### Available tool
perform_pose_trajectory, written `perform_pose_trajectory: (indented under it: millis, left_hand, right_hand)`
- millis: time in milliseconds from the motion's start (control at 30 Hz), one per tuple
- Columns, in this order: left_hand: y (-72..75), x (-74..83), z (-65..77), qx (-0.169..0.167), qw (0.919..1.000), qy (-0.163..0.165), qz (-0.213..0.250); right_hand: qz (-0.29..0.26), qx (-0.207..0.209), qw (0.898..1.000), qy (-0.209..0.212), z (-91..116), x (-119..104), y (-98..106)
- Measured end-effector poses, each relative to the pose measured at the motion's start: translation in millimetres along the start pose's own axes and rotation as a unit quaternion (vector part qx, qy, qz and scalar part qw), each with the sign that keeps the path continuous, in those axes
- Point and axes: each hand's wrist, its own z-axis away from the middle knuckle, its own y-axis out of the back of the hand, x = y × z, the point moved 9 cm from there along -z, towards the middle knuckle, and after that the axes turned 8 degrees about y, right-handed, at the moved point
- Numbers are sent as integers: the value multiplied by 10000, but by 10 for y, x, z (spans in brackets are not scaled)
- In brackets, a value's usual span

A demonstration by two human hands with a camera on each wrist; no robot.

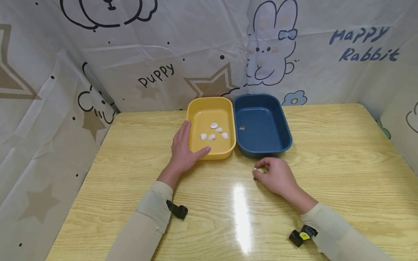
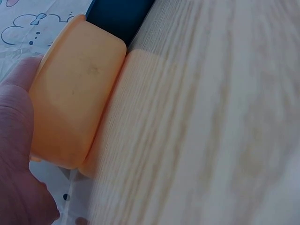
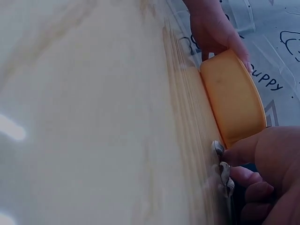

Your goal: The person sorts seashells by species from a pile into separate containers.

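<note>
In the head view my left hand (image 1: pixel 183 150) rests against the near left corner of a yellow tray (image 1: pixel 212 156). Its fingers lie fairly straight along the outer side, and the thumb reaches over the front rim. Just in front of a blue tray (image 1: pixel 263 149), my right hand (image 1: pixel 275 176) pinches a small whitish seashell (image 1: pixel 255 169) between thumb and forefinger, low at the table. A couple more small shells (image 3: pixel 225 173) sit under those fingers in the right wrist view, partly hidden by the hand.
Several white shells (image 1: pixel 212 137) lie on the yellow tray's floor. One brownish shell (image 1: pixel 242 127) is in the blue tray, near its left wall. Both trays stand side by side at the back of the wooden table (image 1: pixel 209 217), against a printed cloth backdrop (image 1: pixel 124 65).
</note>
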Motion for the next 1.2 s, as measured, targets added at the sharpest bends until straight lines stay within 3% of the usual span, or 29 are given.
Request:
perform_pose_trajectory:
  millis: [600, 967, 1200]
  left_hand:
    - [-9, 6, 7, -7, 10000, -32, 37]
    - [-7, 6, -2, 8, 10000, -44, -12]
    - [2, 12, 3, 20, 10000, -55, 6]
  right_hand:
    - [-216, -216, 9995, -5, 34, -13, 11]
    - [-439, -219, 9988, -43, 62, -143, 143]
    - [-280, -171, 9995, 38, 53, -291, 283]
